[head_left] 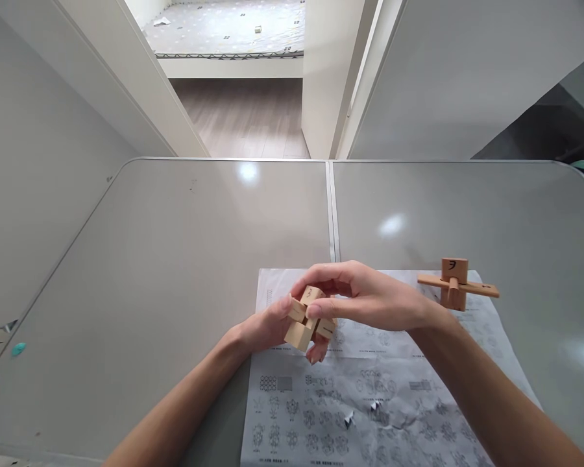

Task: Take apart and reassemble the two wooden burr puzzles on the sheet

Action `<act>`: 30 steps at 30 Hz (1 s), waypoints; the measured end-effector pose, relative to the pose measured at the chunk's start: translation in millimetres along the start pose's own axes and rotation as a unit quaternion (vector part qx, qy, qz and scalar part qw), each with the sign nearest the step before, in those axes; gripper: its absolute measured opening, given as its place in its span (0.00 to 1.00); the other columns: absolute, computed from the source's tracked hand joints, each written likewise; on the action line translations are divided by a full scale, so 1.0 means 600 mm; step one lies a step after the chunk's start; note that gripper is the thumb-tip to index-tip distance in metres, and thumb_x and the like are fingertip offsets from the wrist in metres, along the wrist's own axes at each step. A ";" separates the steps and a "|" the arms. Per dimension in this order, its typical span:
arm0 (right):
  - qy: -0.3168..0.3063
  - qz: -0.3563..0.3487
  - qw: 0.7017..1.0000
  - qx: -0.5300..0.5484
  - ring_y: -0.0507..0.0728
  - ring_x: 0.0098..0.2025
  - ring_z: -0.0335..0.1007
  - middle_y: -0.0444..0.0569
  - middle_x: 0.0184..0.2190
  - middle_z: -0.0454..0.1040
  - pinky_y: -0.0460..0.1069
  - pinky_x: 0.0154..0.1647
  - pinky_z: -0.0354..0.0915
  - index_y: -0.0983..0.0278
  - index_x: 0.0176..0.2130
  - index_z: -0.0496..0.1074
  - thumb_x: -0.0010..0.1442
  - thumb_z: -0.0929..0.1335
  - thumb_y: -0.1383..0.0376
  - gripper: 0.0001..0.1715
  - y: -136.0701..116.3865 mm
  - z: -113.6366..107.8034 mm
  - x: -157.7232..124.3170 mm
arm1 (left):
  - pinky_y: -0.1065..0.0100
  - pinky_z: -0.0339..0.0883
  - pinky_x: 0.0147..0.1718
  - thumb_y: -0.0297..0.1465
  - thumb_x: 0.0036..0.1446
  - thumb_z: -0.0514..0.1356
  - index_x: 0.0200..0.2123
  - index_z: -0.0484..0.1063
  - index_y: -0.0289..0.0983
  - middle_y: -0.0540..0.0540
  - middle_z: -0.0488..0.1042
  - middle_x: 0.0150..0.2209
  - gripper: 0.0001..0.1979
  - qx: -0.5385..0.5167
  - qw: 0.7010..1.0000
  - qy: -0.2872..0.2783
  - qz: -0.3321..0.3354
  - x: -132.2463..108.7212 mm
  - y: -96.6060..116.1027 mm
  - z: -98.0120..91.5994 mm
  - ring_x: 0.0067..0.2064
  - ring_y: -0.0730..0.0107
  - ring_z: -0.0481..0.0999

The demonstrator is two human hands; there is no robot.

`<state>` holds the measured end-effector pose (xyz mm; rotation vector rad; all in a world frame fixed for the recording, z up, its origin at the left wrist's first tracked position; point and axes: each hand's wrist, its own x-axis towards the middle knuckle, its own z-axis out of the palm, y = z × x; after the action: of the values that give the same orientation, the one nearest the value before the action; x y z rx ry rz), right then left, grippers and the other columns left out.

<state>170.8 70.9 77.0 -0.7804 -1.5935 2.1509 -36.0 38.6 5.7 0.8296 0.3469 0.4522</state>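
Observation:
A small interlocking wooden puzzle [299,335] of pale blocks, some with dark marks on them, is held up above the printed sheet. My left hand [271,324] grips it from the left and below, its thumb against one block and fingertips showing underneath. From the right and above, my right hand [353,295] closes on the same puzzle, thumb on the near side and fingers over the top. Parts of the blocks are hidden by the fingers. To the right, a second wooden puzzle [453,285] with crossed pieces and a dark mark stands on the sheet's edge.
The creased paper sheet [321,364], printed with diagrams and torn in two spots, lies on the grey table [199,240]. A metal seam [331,207] divides the tabletop. Beyond are a doorway with an open door [328,71] and a bed [224,29]. A teal bit [18,349] lies far left.

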 end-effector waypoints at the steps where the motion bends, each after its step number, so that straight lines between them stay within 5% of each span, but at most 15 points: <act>1: 0.003 -0.002 1.000 0.002 0.55 0.35 0.82 0.43 0.30 0.81 0.48 0.37 0.74 0.64 0.51 0.79 0.70 0.75 0.56 0.16 0.001 0.000 0.001 | 0.59 0.67 0.32 0.70 0.54 0.57 0.36 0.73 0.35 0.46 0.74 0.25 0.40 -0.001 1.000 -0.004 -0.001 0.000 0.000 0.000 0.25 0.63 0.71; 12: -0.001 0.033 0.999 0.036 0.58 0.37 0.85 0.47 0.37 0.83 0.49 0.38 0.81 0.63 0.51 0.83 0.68 0.76 0.53 0.19 0.005 0.000 -0.002 | 0.61 0.68 0.33 0.68 0.60 0.55 0.44 0.74 0.36 0.46 0.74 0.28 0.39 0.117 0.993 -0.013 -0.007 0.000 0.014 0.000 0.31 0.61 0.72; 17: 0.015 0.004 1.000 -0.027 0.58 0.38 0.85 0.48 0.38 0.85 0.48 0.37 0.80 0.63 0.48 0.84 0.66 0.78 0.55 0.16 0.002 0.003 -0.004 | 0.59 0.69 0.37 0.71 0.61 0.48 0.32 0.73 0.37 0.42 0.73 0.30 0.41 0.196 0.979 -0.041 0.026 -0.002 0.024 -0.003 0.35 0.58 0.73; 30: 0.069 -0.081 0.974 -0.198 0.55 0.30 0.82 0.41 0.28 0.81 0.48 0.31 0.73 0.57 0.47 0.82 0.71 0.74 0.55 0.10 -0.006 0.041 -0.015 | 0.56 0.69 0.37 0.73 0.55 0.51 0.22 0.70 0.41 0.42 0.71 0.25 0.40 0.239 0.969 -0.047 0.029 -0.001 0.044 0.010 0.33 0.53 0.72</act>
<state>162.7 48.1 88.1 -0.8604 -1.9625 1.6497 -40.3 49.8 29.8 1.3294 0.3490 0.3848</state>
